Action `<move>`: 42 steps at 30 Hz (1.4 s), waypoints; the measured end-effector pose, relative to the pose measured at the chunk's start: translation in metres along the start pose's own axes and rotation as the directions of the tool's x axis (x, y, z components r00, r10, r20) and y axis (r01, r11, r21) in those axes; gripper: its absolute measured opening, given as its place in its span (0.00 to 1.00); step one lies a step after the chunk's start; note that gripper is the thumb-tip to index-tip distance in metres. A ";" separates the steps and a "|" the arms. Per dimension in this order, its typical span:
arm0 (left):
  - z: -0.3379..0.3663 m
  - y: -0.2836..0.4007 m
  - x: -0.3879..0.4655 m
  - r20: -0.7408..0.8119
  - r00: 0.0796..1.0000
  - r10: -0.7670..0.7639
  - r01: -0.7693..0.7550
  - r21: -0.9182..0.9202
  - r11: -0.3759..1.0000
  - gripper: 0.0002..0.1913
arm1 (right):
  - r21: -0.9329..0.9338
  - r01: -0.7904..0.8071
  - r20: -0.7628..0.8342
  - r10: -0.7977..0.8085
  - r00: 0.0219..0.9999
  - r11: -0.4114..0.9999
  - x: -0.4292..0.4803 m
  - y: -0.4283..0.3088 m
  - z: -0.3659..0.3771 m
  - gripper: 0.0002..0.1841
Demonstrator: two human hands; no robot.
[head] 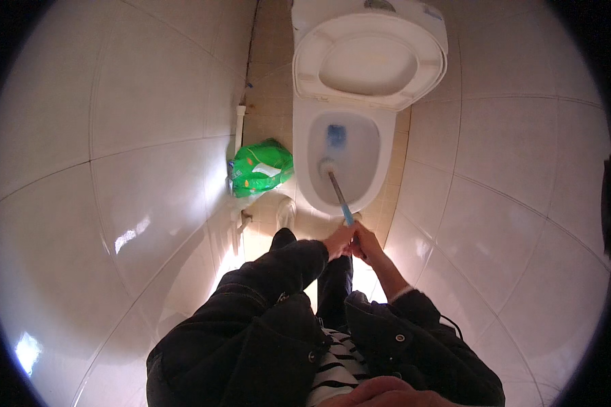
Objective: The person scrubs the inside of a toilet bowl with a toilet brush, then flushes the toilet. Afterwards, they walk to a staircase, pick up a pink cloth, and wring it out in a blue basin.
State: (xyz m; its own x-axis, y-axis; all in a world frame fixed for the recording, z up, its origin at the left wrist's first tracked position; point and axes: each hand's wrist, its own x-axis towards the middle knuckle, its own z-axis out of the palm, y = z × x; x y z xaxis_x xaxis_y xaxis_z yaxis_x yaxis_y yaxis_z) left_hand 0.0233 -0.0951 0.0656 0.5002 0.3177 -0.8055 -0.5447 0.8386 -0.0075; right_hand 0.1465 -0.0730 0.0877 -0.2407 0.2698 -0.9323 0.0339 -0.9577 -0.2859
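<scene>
Both of my hands are wrapped around the handle of a toilet brush [339, 193], close together in front of my body. My left hand [339, 241] and my right hand [368, 243] grip it just below its light blue section. The handle slants up and to the left into the white toilet bowl [384, 152]. Its pale brush head [327, 165] rests against the left inner side of the bowl, slightly blurred. Blue water [336, 136] stands in the drain area beyond the brush head. The toilet seat and lid [369, 61] are raised at the back.
A green plastic bag [262, 168] lies on the tiled floor left of the toilet. Behind it a white pipe [240, 124] runs along the wall. Tiled walls [153, 127] close in on both sides. My shoe tip [286, 211] points toward the toilet base.
</scene>
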 end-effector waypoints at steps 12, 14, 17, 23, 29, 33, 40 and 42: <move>0.003 0.021 0.008 -0.279 0.923 0.266 -0.247 0.101 0.964 0.20 | -0.092 -0.073 -0.018 0.072 0.997 0.993 0.012 -0.025 0.028 0.20; 0.007 -0.007 -0.011 -0.323 0.935 0.146 -0.080 0.208 0.975 0.21 | -0.047 -0.107 0.045 0.109 0.993 0.993 -0.026 -0.014 0.026 0.19; 0.004 0.003 0.001 -0.335 0.908 0.249 -0.204 0.165 0.965 0.21 | -0.026 0.010 0.062 -0.009 0.998 1.000 -0.009 -0.014 0.032 0.17; -0.020 0.111 0.045 -0.287 0.927 0.242 -0.218 0.113 0.969 0.19 | 0.020 0.194 -0.037 -0.193 0.980 0.981 0.114 -0.048 0.054 0.17; -0.007 0.033 -0.019 -0.398 0.823 0.405 -0.297 0.305 0.905 0.18 | 0.068 0.150 0.104 -0.157 0.982 0.986 0.012 -0.011 0.057 0.21; -0.010 0.033 -0.027 -0.423 0.812 0.402 -0.295 0.296 0.909 0.18 | -0.088 0.241 0.011 -0.241 0.970 0.966 0.029 -0.001 0.065 0.22; -0.002 0.121 0.017 -0.361 0.886 0.291 -0.238 0.184 0.954 0.15 | 0.080 0.246 0.008 -0.247 0.969 0.966 0.118 -0.046 0.062 0.22; 0.009 0.105 -0.001 -0.365 0.867 0.339 -0.280 0.205 0.938 0.15 | 0.095 0.175 0.052 -0.181 0.982 0.980 0.087 -0.050 0.058 0.23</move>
State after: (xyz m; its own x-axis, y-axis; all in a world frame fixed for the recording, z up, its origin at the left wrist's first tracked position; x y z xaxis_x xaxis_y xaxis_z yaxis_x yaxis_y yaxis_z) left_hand -0.0279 -0.0036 0.0711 0.0032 0.3985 -0.9172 -0.5128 0.7881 0.3406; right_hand 0.0675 -0.0073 0.0337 -0.2926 0.4327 -0.8527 -0.1010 -0.9007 -0.4224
